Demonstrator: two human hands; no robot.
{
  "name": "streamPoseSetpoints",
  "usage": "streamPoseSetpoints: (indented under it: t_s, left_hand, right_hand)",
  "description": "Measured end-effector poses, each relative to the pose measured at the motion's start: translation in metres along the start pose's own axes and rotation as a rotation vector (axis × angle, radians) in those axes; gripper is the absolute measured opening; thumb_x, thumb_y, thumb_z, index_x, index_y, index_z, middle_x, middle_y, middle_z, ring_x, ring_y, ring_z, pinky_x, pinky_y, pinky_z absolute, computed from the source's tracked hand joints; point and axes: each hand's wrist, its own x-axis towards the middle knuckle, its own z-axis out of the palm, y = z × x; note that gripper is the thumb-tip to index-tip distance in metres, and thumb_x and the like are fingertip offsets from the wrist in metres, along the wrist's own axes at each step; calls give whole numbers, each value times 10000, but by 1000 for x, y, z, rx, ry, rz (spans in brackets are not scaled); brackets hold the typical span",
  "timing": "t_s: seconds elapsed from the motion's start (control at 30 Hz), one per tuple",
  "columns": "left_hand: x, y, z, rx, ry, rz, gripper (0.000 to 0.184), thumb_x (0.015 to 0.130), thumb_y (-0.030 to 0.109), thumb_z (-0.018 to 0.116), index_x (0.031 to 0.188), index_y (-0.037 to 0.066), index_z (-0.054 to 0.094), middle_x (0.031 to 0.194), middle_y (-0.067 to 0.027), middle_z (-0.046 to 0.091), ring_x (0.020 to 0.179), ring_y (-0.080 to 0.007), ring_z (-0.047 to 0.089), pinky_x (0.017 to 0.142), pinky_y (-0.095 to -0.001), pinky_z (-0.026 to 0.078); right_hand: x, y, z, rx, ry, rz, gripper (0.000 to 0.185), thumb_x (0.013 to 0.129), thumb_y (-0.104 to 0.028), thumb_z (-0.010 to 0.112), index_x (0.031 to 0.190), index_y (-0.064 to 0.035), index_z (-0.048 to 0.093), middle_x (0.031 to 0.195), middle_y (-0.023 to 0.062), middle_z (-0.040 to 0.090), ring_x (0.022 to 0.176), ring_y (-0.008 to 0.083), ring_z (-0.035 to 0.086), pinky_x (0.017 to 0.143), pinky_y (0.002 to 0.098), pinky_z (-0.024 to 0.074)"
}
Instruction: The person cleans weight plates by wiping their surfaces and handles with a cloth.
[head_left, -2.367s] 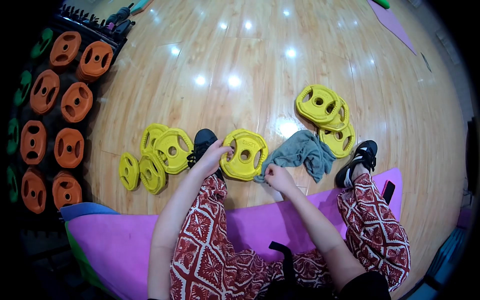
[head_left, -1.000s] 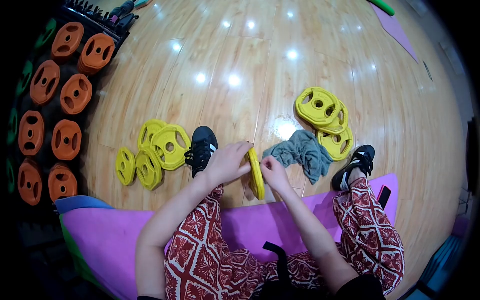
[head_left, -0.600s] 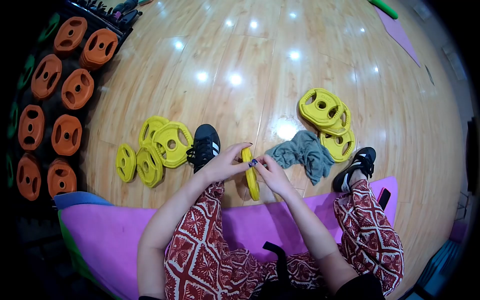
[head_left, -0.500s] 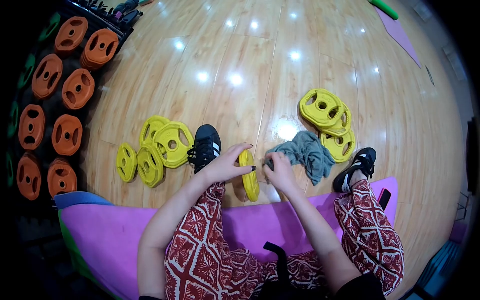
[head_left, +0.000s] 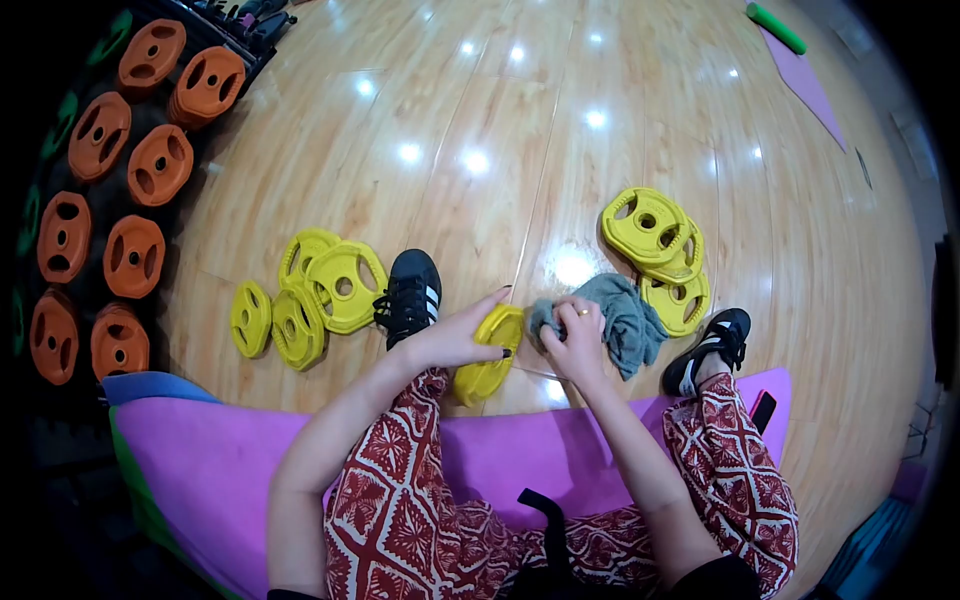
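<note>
Yellow plate point(head_left: 483, 370), at the view's six o'clock, is held tilted by the left hand point(head_left: 450, 341); grey cloth point(head_left: 628, 322), at its two o'clock, is clutched, seemingly being gathered, by the right hand point(head_left: 578, 345); steadiness seems needed next.

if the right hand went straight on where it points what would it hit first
The grey cloth bunched at the right hand; beyond it, the way over the wooden floor looks free, though depth is unclear.
</note>
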Motion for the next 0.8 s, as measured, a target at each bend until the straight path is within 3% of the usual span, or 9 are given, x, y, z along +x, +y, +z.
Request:
streamPoseSetpoints:
  t_s: [0.07,0.1,0.13,0.2,0.27,0.4,0.47,0.63,0.8]
  left_hand:
    - [5,-14,5,108,48,221,843,707,169,631,1340,12,98,1283,-199,352,1138,-237,396,952,-289,302]
    - [4,-11,5,104,54,220,843,707,169,631,1340,12,98,1283,-199,352,1138,-237,396,952,-289,302]
    - [3,-8,6,93,46,166,826,705,177,626,1334,6,119,1261,-197,377,1121,-243,414,939,-291,317]
    - [3,-4,7,78,41,114,810,703,184,621,1327,-1,140,1239,-194,402,1105,-249,432,927,-294,332]
    - [8,-1,9,177,-52,40,645,707,230,603,1251,9,336,1074,-209,524,977,-279,526,839,-321,399]
    - [9,23,12,361,-189,-77,431,715,282,582,1061,32,524,866,-200,589,813,-314,571,729,-362,438]
    - [9,20,18,499,-44,-71,323,715,299,577,927,55,583,773,-178,600,728,-320,577,665,-381,443]
    - [3,19,23,289,198,-23,337,715,313,589,908,37,587,752,-188,597,708,-319,583,643,-380,449]
    - [26,30,20,337,514,-60,353,699,293,599,916,19,552,729,-201,586,689,-343,578,607,-402,448]
  right_hand:
    - [8,-4,-3,113,65,-35,160,664,-134,581,744,-48,473,830,107,508,820,263,463,749,385,340]
    - [11,-4,-3,230,139,-67,151,668,-110,574,734,-40,458,836,117,515,810,271,464,746,380,349]
    - [8,-3,-1,418,71,71,144,698,-85,562,758,-20,448,793,136,518,739,266,487,678,346,389]
    - [3,-12,-1,458,34,103,152,716,-92,560,770,-15,441,741,126,500,677,240,477,627,326,389]
    - [2,-20,-2,537,-27,170,171,753,-107,558,795,-5,427,636,107,463,553,187,456,525,286,390]
    - [2,-18,-1,579,4,237,166,746,-98,565,781,-21,422,607,69,439,547,115,422,511,256,379]
    - [5,-11,-5,588,-8,253,164,744,-97,564,772,-26,419,597,56,436,538,102,415,501,248,373]
    - [32,-10,-45,663,-44,274,186,735,-95,563,760,-39,388,582,23,405,544,69,393,487,234,360]
    - [44,-18,-65,530,-149,162,243,753,-135,579,907,-20,430,737,83,498,686,153,491,644,269,412]
